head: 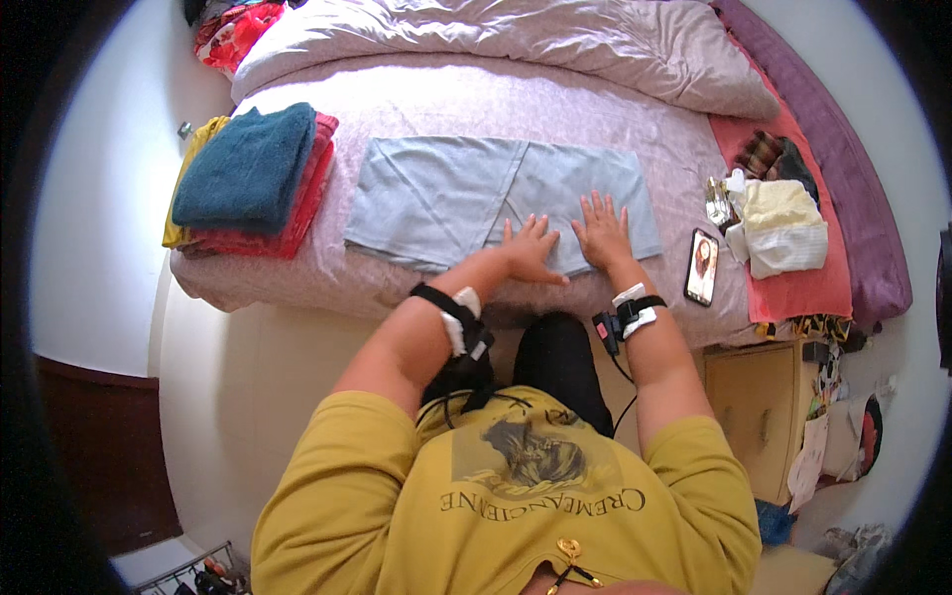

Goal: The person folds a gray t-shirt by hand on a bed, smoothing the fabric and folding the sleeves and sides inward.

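A pale blue folded cloth (439, 186), perhaps trousers or another garment, lies flat on the bed in a long band. My left hand (529, 251) rests on its near edge, right of the middle, with the fingers spread. Beside it my right hand (602, 227) lies palm down on the cloth's right part, fingers apart. Neither hand grips anything. Diagonal fold lines and an overlapping layer show on the cloth. Both wrists wear black straps over white padding, and a cable hangs from the right one.
On the left stands a stack of folded clothes, a dark blue fuzzy one (245, 171) on top. A phone (701, 266) lies to the right, near a cream folded cloth (785, 208). A rumpled quilt (520, 33) spans the back. Below the bed's right end is a wooden cabinet (747, 394).
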A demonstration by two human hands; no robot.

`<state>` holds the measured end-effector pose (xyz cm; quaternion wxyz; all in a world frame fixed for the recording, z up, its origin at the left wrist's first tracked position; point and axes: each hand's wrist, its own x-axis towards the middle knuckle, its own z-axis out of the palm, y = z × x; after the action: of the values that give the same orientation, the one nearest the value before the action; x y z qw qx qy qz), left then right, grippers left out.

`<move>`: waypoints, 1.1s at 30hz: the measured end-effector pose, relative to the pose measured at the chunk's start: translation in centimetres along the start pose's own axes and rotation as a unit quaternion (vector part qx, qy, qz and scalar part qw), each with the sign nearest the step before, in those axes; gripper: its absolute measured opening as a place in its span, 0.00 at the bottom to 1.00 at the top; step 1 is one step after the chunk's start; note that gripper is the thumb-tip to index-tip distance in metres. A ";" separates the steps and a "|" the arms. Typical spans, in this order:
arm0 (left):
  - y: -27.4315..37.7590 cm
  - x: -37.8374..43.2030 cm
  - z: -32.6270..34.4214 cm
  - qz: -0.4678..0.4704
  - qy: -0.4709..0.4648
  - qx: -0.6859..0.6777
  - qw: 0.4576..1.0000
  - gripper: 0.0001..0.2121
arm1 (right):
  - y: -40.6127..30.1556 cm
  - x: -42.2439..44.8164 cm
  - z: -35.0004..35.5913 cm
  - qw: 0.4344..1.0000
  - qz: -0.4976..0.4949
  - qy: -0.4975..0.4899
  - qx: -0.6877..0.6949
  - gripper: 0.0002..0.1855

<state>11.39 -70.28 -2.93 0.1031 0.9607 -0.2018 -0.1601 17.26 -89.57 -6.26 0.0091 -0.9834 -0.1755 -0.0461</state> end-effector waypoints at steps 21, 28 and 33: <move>-11.3 -12.2 1.5 -0.040 0.091 -0.036 0.994 0.30 | -1.5 -3.4 -0.9 0.996 0.007 -0.084 0.004 0.44; -11.4 -11.5 3.0 -0.045 0.125 -0.083 0.988 0.23 | -2.0 -3.3 -1.6 0.995 0.017 -0.098 0.020 0.43; -10.6 -11.9 2.7 -0.036 0.110 -0.106 0.988 0.24 | -1.8 -3.5 -2.0 0.994 0.022 -0.102 0.035 0.43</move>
<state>3.88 -56.12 -5.01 0.2198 0.9628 -0.1363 -0.0779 13.22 -89.09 -4.63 0.0264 -0.9856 -0.1557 0.0611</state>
